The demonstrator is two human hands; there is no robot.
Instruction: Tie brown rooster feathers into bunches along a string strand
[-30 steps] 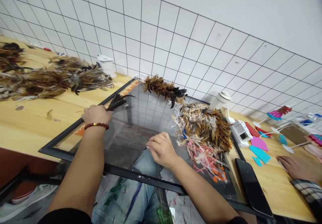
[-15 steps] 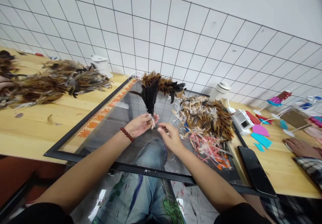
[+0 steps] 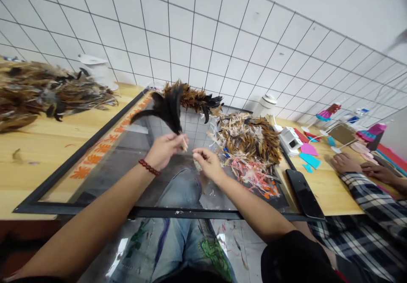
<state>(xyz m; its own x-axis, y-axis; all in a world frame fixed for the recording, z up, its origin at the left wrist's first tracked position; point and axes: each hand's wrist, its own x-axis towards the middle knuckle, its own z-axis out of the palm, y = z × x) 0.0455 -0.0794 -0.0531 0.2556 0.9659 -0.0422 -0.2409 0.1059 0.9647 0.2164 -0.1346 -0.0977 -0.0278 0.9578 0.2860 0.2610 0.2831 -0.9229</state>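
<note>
A bunch of black feathers [image 3: 168, 109] fans upward from my left hand [image 3: 165, 149], whose fingers close round its pale quill ends. Just to the right, my right hand [image 3: 208, 162] is closed with thumb and forefinger together; whatever they may hold is too small to make out. The two hands are apart, above a black-framed glass panel [image 3: 127, 177]. Beyond them lies a brown and black feather strand [image 3: 193, 98]. Right of my right hand are a heap of brown feathers [image 3: 251, 138] and a tangle of pink and white strips [image 3: 251, 172].
More brown feathers [image 3: 47, 92] cover the table's left side. A phone [image 3: 305, 194] rests at the panel's right edge, near a white device [image 3: 290, 141] and coloured cutouts [image 3: 308, 160]. A white jar [image 3: 265, 105] stands behind. At right, another person's hands [image 3: 346, 163] rest on the table.
My left hand has moved left and tilted the black feathers leftward, widening the gap to my right hand. The view has turned right, showing more of the other person.
</note>
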